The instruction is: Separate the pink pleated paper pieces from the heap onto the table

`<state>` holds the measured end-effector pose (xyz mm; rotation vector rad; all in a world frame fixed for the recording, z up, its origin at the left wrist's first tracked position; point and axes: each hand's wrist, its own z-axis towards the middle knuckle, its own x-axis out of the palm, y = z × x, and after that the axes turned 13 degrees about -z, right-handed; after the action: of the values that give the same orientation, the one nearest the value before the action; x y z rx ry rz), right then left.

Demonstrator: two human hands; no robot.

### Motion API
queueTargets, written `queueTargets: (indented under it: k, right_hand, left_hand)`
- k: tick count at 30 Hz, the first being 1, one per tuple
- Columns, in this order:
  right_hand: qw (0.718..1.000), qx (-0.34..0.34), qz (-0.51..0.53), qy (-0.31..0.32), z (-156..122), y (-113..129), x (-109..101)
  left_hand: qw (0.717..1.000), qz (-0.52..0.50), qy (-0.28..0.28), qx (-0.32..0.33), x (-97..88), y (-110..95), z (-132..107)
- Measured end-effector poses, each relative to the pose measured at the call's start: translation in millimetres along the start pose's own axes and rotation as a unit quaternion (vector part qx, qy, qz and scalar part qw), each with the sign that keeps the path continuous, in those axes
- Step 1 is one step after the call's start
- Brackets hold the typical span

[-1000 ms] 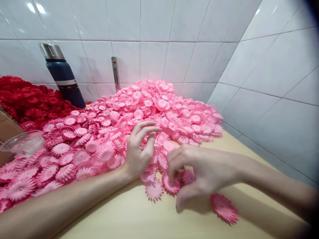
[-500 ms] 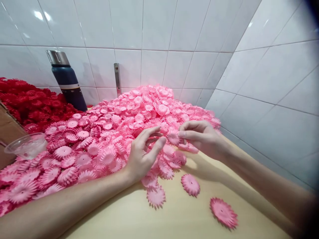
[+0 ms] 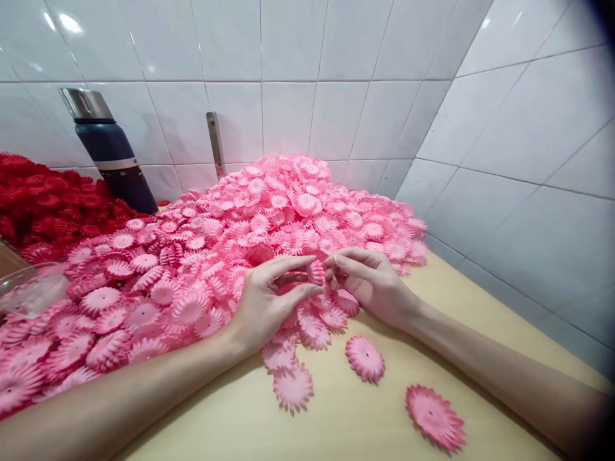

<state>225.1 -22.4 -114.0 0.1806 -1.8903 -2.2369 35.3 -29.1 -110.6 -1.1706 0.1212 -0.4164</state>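
Note:
A small pink artificial-flower petal disc [image 3: 315, 273], its fringed rim curled, stands on edge between the thumb and fingers of my left hand [image 3: 269, 298]. Close on its right, my right hand [image 3: 377, 282] has thumb and fingers pinched together; whatever is between them is too small to make out. Both hands are just above the front of a large heap of pink petal discs [image 3: 259, 224]. Below them, two separate discs, one pink [image 3: 365, 359] and one darker-edged [image 3: 435, 417], lie flat on the pale yellow table [image 3: 355, 422].
Red petal pieces [image 3: 48, 205] are piled at the far left, beside a dark blue bottle [image 3: 115, 160] with a steel cap. A clear plastic bowl [image 3: 36, 291] stands at the left edge. White tiled walls [image 3: 298, 57] close off the back and right, with a metal bracket [image 3: 214, 144] fixed behind the heap.
The petal disc, earlier in my right hand's pinch, now sits between my left thumb and fingers. My right hand has come left and slightly down, and the view has shifted a little.

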Motion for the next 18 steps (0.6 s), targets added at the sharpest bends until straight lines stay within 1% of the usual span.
queueTargets:
  k: [2, 4, 9, 18]
  right_hand:
    - [1.0, 0.003, 0.008, -0.023, 1.0, -1.4, -1.4]
    - [1.0, 0.0, 0.0, -0.03, 1.1, -2.3, -2.1]
    - [0.999, -0.012, -0.041, 0.001, 0.5, -3.6, -3.7]
    - [0.999, -0.006, -0.036, 0.016, 0.6, -6.7, -5.3]
  left_hand:
    - [1.0, -0.012, 0.003, -0.015, 0.8, 0.0, 0.2]
    - [0.999, -0.026, 0.004, -0.036, 1.3, 0.0, 0.6]
    - [0.996, -0.049, -0.003, -0.076, 0.4, -1.2, 2.7]
    - [0.994, -0.059, 0.007, -0.092, 0.2, -3.3, 3.5]
